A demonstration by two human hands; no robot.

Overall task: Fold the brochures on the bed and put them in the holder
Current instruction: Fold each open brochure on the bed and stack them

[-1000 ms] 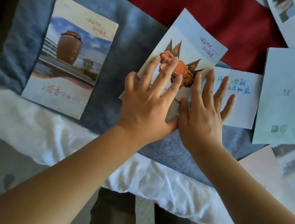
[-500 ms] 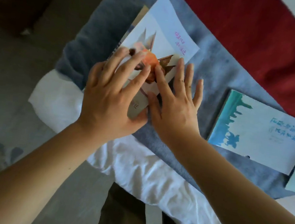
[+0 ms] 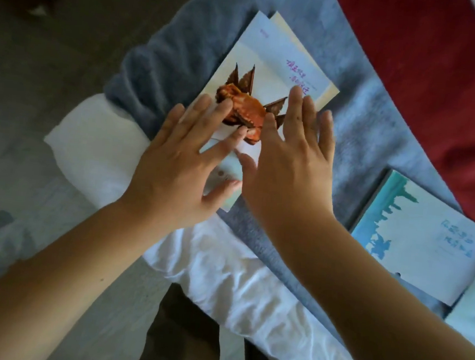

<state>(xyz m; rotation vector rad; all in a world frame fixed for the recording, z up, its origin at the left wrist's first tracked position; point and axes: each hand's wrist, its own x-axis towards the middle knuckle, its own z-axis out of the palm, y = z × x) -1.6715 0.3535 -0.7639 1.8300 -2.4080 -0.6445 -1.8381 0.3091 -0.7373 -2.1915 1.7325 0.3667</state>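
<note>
A folded brochure with an orange crab picture (image 3: 256, 76) lies on the grey-blue blanket (image 3: 165, 69), stacked on another folded brochure whose pale yellow edge (image 3: 303, 47) shows along its far side. My left hand (image 3: 183, 161) lies flat on the crab brochure's near-left part, fingers straight. My right hand (image 3: 292, 158) is over its near-right part with straight, spread fingers. A third folded brochure with a teal skyline print (image 3: 422, 239) lies to the right on the blanket. No holder is in view.
A white sheet (image 3: 223, 267) covers the bed's near edge. A red cover (image 3: 427, 64) lies at the far right. A pale paper corner (image 3: 473, 315) shows at the right edge. Grey floor (image 3: 39, 84) is to the left.
The crab brochure has been slid left onto the jar-picture brochure, which it now covers. Both hands stayed flat on it, and the view swung left.
</note>
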